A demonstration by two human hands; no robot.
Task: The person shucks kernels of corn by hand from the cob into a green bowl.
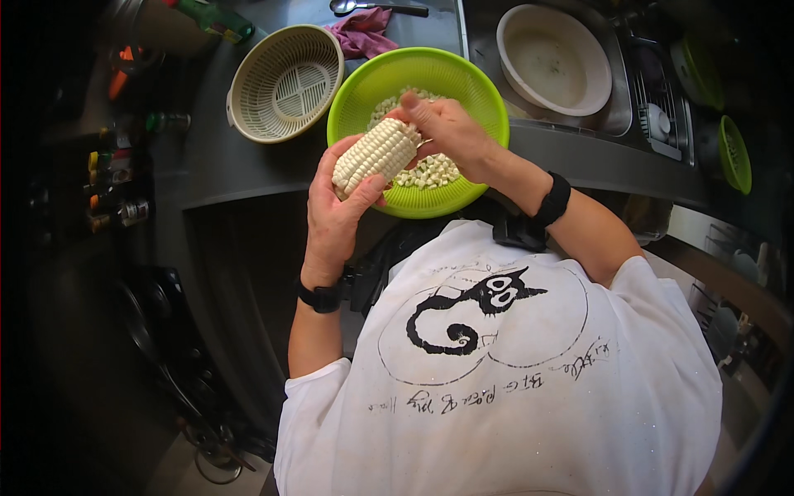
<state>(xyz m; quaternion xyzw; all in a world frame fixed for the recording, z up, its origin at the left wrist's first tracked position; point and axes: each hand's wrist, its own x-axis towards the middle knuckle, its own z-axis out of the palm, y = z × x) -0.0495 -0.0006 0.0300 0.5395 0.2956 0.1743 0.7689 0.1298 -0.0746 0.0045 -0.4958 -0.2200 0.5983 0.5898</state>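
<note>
An ear of white corn [377, 155] is held tilted in my left hand [338, 198], whose fingers and thumb wrap its lower end. My right hand [450, 133] is at the ear's upper right end, with its thumb raised and its fingers partly hidden behind the cob; whether they grip anything cannot be told. Both hands are over a bright green plastic colander [477, 74]. Loose white corn kernels [434, 172] lie in the colander, below and beyond the ear.
A beige plastic basket [239, 93] stands left of the colander, beside a pink cloth [363, 34]. A spoon [397, 8] and a green glass bottle [220, 22] lie further back. At right, a pale basin [505, 49] holding cloudy liquid sits in a metal sink [620, 118], next to a dish rack [667, 149].
</note>
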